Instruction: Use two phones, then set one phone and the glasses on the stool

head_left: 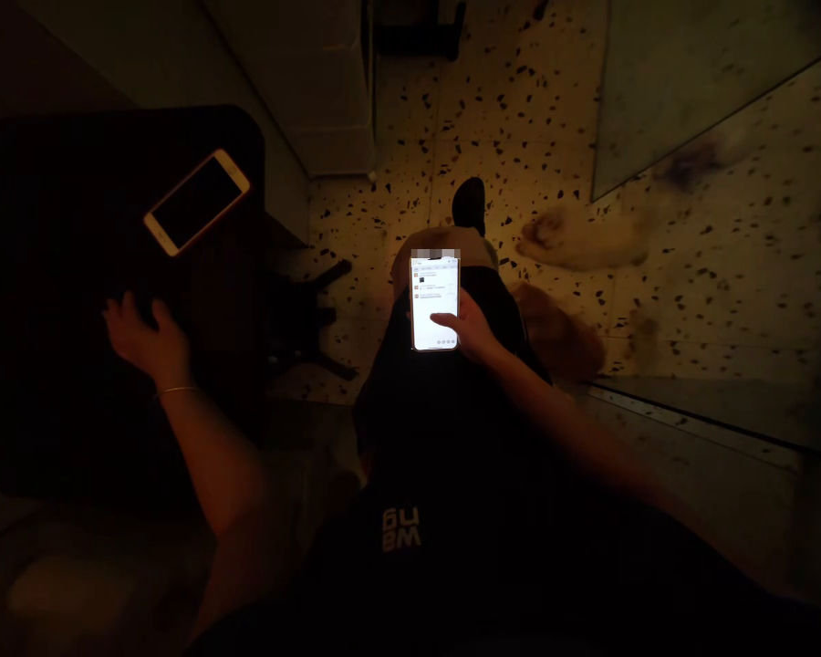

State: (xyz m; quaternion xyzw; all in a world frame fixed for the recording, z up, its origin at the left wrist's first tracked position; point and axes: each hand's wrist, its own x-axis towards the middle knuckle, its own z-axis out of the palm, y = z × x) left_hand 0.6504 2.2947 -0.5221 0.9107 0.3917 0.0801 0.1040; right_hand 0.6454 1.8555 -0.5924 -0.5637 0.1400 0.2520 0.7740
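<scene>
White glow came from a smartphone (435,306) gripped upright in the right hand (469,330), thumb over the screen to work it, while the relaxed, open left hand (147,339) rested on a dark tabletop (41,274) at left, near a second, idle phone (197,203).

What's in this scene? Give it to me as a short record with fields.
Right hand: fingers across lit smartphone
Left hand: open, over dark square surface
Left wrist: thin gold-coloured bracelet
Nearby: white-and-gold smartphone, screen dark, lying on that surface
Floor: speckled terrazzo
Unclear: pale blurred shape on the floor
</scene>
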